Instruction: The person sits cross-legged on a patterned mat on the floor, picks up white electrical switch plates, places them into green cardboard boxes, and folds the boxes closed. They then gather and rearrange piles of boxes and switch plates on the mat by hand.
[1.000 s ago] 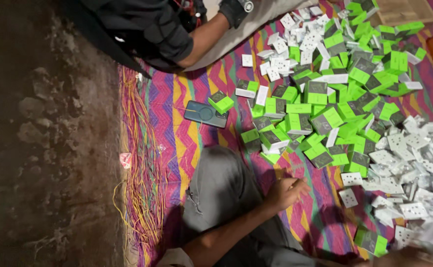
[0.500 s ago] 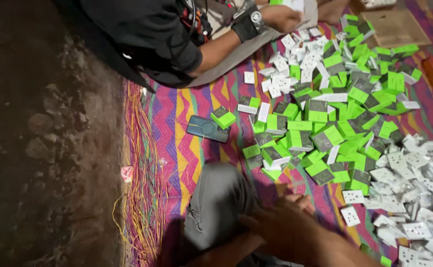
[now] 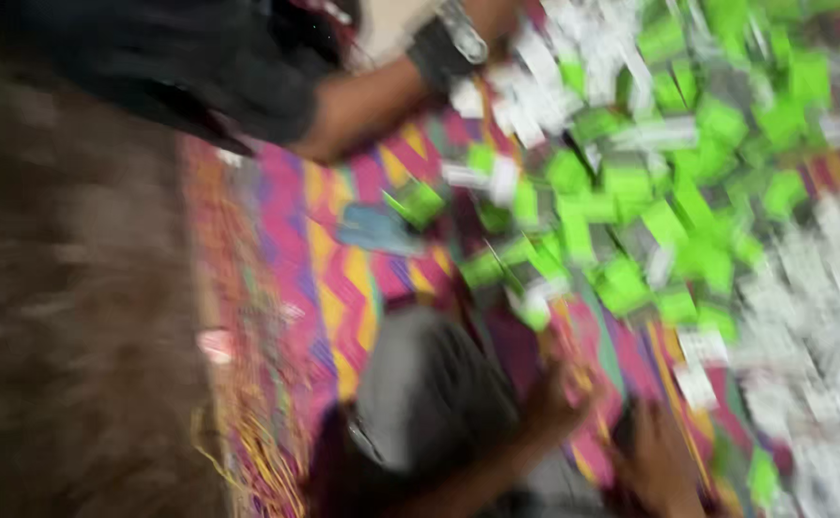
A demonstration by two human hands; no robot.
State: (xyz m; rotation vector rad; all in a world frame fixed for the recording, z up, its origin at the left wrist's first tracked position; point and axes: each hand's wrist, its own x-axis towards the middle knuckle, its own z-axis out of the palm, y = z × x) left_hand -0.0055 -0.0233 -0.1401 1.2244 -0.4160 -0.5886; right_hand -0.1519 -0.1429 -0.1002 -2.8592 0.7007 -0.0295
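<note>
While the view is smeared by motion, two hands show low over the zigzag mat (image 3: 343, 288): left hand (image 3: 554, 408) resting by the grey-clad knee (image 3: 430, 393), right hand (image 3: 655, 460) just beside it, and whether either is spread or closed on anything I cannot tell. Nearest stock: loose heap of green packets (image 3: 650, 221), running into a spread of white pieces (image 3: 823, 336) on the right. Risk, as I judge it: a blind reach could scatter or mix the two sorts, or bump the co-worker's arm (image 3: 382, 96) working at the heap's far edge.
</note>
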